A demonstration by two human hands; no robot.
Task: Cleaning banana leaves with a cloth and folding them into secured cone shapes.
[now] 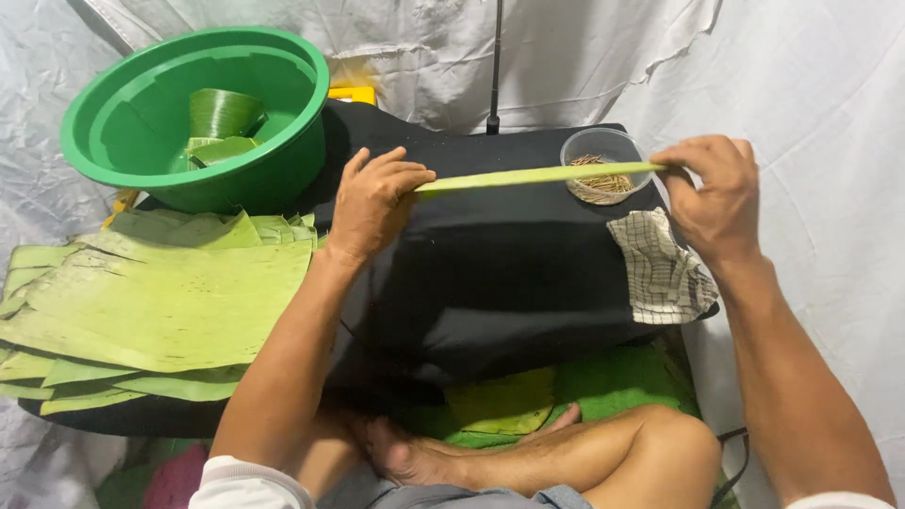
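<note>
White sheeting [811,85] was draped behind and around a low table covered in black cloth [490,273]. At about nine o'clock on that surface a stack of cut banana leaves [160,302] was laid flat, overhanging the near edge. At eleven o'clock a green plastic basin [132,123] was set, with a rolled leaf cup [222,113] and what looked like folded leaf pieces inside, though these were poorly seen. A checked cloth [660,269] was draped over the table edge at three o'clock. Just beyond it, at about one o'clock, a small clear bowl [603,151] of thin wooden picks [600,179] was placed. A long narrow leaf strip [528,175] was held stretched nearly level above the table, passing over the bowl. Its left end was pinched under the curled fingers of the left hand [372,203], and its right end was gripped between thumb and fingers of the right hand [712,193].
</note>
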